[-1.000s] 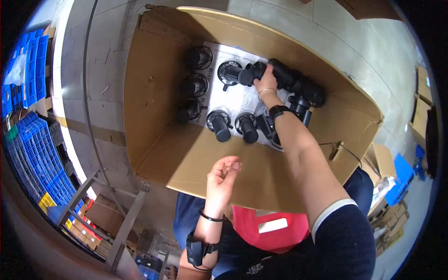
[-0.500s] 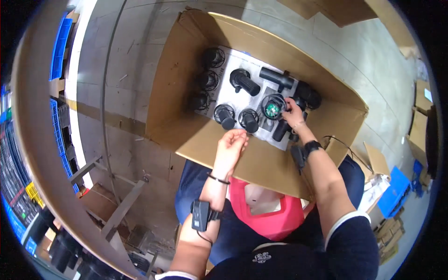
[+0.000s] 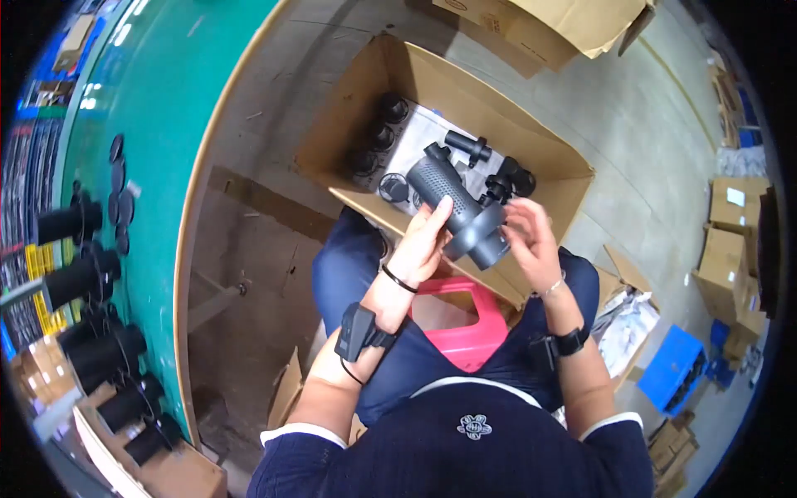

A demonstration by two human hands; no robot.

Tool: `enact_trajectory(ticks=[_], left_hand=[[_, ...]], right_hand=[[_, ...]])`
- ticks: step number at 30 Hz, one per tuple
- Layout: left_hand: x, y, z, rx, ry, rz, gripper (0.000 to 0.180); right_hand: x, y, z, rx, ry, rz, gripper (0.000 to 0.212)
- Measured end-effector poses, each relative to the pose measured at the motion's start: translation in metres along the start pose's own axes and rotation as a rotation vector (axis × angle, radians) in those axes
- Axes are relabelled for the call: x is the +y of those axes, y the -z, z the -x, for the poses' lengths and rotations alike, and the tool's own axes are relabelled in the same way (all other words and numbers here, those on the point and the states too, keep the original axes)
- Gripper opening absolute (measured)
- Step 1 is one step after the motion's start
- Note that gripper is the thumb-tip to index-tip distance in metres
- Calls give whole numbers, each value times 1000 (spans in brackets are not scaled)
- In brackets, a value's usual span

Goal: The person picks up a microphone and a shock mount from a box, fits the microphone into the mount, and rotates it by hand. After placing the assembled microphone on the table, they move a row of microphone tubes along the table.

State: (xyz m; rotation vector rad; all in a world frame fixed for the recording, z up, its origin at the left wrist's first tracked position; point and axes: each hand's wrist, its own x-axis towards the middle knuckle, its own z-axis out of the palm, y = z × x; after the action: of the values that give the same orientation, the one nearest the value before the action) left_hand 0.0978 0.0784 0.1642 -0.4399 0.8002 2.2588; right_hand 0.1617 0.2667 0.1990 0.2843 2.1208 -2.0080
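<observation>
A black cylinder with a perforated wall and a wide smooth collar [image 3: 455,199] is held tilted over the near side of a cardboard box. My left hand [image 3: 425,241] grips it from below and the left, the thumb lying along its side. Beside the collar end is my right hand [image 3: 531,242], fingers curved and apart; whether its fingertips touch the collar I cannot tell. Inside the box, on a white sheet [image 3: 423,129], stand several black round parts [image 3: 393,187]. A black tube-shaped part [image 3: 467,146] lies behind the cylinder, which hides part of the box's contents.
The cardboard box [image 3: 531,133] stands before my knees, above a pink stool [image 3: 469,328]. To the left runs a green-topped bench [image 3: 166,108] with black cylinders [image 3: 104,353] and discs along it. Cartons [image 3: 730,216] and a blue crate [image 3: 672,365] are at the right.
My left hand, earlier pinched at the box's near edge, now holds the perforated cylinder. My right hand has drawn back from a round part in the box. The view has shifted, showing the green bench.
</observation>
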Motion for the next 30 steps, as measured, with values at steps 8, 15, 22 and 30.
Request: enact_trajectory(ticks=[8,15,22,30], left_hand=[[-6,-33,97,32,-445,-277,55],[-3,-34,143,-79,-534,-251,35],[9,-44,159,-65,-461,-330,31],[9,-49,161,-201,-563,-471,48]], right_hand=[[-10,-40,62,-63,231,-222,67],[-26,-41,65,-167,304,-243,67],[-52,-6,51,-384,169,-209,64],[-58,2,56,-351,196,-232,65]])
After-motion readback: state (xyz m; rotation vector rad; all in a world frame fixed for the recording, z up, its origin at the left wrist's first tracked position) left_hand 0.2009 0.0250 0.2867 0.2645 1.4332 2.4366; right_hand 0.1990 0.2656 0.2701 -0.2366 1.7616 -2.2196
